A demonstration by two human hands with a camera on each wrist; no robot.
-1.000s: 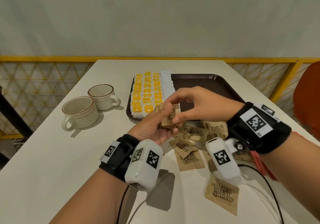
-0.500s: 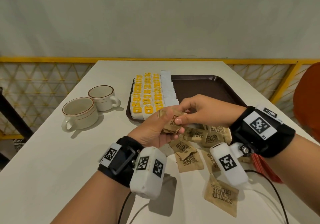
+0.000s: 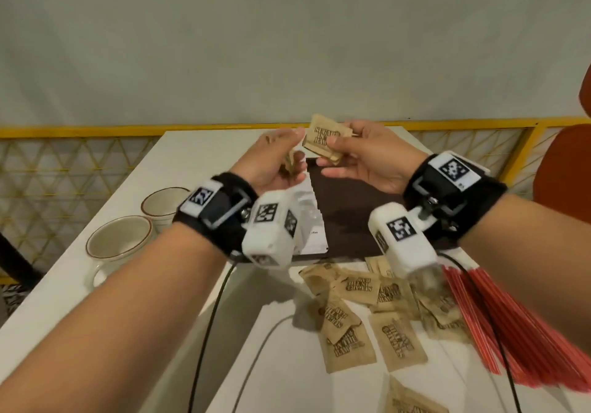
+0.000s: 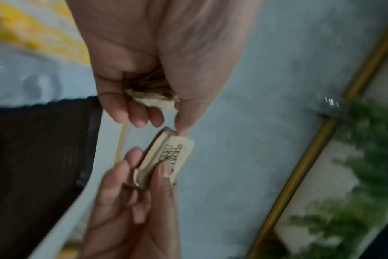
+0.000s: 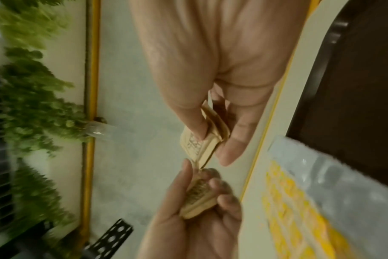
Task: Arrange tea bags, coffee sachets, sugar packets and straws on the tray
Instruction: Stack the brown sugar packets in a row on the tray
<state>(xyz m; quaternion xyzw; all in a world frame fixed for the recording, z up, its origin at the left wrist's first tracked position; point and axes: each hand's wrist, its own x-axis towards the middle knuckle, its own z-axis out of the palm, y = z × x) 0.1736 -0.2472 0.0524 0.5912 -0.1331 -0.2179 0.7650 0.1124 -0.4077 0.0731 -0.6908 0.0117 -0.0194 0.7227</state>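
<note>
Both grips clamped: right hand (image 3: 367,159) pinching sm stack of brown sugar packets (image 3: 324,140), left hand (image 3: 275,164) curled round 2nd bunch (image 5: 198,201), raised above dark tray (image 3: 348,217). More packets (image 3: 367,313) loose on bench (image 3: 96,284), nr red straws (image 3: 511,326).

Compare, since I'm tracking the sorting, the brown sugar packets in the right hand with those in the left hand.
The right hand pinches its brown paper sugar packets as a flat stack, printed face showing. The left hand curls round its brown packets, bunched and mostly hidden in the palm. Both lots are held above the dark brown tray.
</note>
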